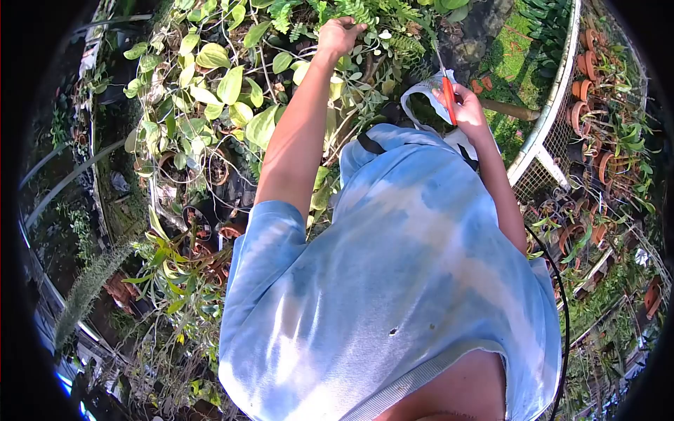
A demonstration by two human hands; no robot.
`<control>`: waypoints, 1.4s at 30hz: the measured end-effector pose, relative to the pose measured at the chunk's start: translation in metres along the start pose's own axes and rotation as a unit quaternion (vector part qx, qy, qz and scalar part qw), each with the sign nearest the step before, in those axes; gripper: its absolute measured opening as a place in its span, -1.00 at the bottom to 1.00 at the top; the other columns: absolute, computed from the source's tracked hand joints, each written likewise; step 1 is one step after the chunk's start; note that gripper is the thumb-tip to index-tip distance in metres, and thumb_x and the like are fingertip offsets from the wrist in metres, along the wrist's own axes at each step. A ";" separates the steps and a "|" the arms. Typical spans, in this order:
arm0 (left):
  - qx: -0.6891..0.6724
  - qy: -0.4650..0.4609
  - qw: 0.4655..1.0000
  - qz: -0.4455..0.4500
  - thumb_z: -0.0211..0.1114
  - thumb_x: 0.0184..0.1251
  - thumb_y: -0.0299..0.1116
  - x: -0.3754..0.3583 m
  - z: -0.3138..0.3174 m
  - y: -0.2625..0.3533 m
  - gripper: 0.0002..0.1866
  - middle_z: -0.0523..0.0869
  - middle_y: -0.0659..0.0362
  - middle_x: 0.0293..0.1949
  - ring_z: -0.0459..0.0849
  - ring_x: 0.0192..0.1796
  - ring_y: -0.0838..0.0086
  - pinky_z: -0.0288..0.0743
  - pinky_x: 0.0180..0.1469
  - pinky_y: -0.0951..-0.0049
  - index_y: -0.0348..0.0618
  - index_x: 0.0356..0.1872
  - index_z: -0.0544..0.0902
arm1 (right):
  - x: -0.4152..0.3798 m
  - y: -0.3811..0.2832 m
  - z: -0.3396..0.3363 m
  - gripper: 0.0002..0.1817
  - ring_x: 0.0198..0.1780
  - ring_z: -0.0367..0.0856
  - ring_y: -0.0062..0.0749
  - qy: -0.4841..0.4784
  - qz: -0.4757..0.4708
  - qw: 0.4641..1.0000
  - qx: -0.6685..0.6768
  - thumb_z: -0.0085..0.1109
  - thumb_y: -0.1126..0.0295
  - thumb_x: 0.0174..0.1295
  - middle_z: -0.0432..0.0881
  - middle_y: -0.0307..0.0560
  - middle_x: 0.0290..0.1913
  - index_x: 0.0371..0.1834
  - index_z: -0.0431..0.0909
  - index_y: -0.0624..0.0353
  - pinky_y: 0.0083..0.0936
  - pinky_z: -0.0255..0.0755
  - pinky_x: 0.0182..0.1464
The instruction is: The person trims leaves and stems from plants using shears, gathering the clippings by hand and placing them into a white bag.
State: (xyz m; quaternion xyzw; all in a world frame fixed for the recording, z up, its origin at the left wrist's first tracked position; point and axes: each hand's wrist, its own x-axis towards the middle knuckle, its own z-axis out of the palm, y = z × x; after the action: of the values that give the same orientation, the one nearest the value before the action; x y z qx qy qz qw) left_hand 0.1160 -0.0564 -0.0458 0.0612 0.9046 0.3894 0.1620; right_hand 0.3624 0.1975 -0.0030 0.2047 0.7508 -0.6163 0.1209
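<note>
At the top centre, my left hand (338, 36) reaches into the foliage, its fingers pinched together at a fern (361, 10); anything between the fingertips is too small to make out. My right hand (466, 111) is closed around the orange-red handle of a slim cutting tool (448, 98), whose thin metal tip points up toward the ferns. Just left of that hand, a white bag (415, 95) hangs open with green material inside.
Broad-leaved vines (229, 84) spread on the left. A curved pale rail (554, 98) with wire mesh runs at the right, with terracotta pots (580, 89) beyond it. A stick (511, 109) lies beside my right hand. A black cable (564, 295) curves along the shirt's right side.
</note>
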 end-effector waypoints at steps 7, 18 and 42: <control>-0.229 -0.034 0.970 -0.075 0.53 0.26 -0.19 0.022 -0.012 0.009 -0.40 0.81 0.13 -0.19 0.76 -0.26 0.57 0.63 -0.24 0.60 -0.39 0.20 0.58 | -0.001 0.001 0.000 -0.66 -0.12 0.52 -0.63 0.010 0.008 1.000 -0.009 0.45 0.19 0.29 0.64 -0.28 -0.19 -0.11 0.61 0.21 -0.58 0.41 0.08; -0.267 -0.044 0.956 -0.114 0.29 0.47 -0.30 0.011 -0.034 0.031 -0.67 0.78 0.04 -0.30 0.75 -0.44 0.39 0.57 -0.56 0.42 -0.29 0.12 0.57 | -0.003 -0.005 0.000 -0.70 -0.20 0.44 -0.67 0.016 -0.017 1.000 0.002 0.44 0.22 0.30 0.58 -0.33 -0.28 -0.20 0.60 0.22 -0.63 0.38 -0.02; -0.199 -0.077 0.977 0.021 0.28 0.41 -0.46 -0.026 -0.047 0.025 -0.59 0.77 0.00 -0.01 0.75 0.05 0.43 0.62 0.11 0.53 -0.47 0.20 0.53 | -0.002 0.002 0.009 -0.78 -0.14 0.55 -0.68 0.004 -0.019 0.996 0.086 0.39 0.40 0.31 0.66 -0.27 -0.17 -0.09 0.62 0.28 -0.64 0.45 0.05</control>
State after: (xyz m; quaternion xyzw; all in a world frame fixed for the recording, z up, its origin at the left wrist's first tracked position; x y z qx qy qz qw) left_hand 0.1242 -0.0781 0.0091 0.0769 0.7923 0.5589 0.2321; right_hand 0.3643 0.1888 -0.0059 0.2025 0.6992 -0.6799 0.0885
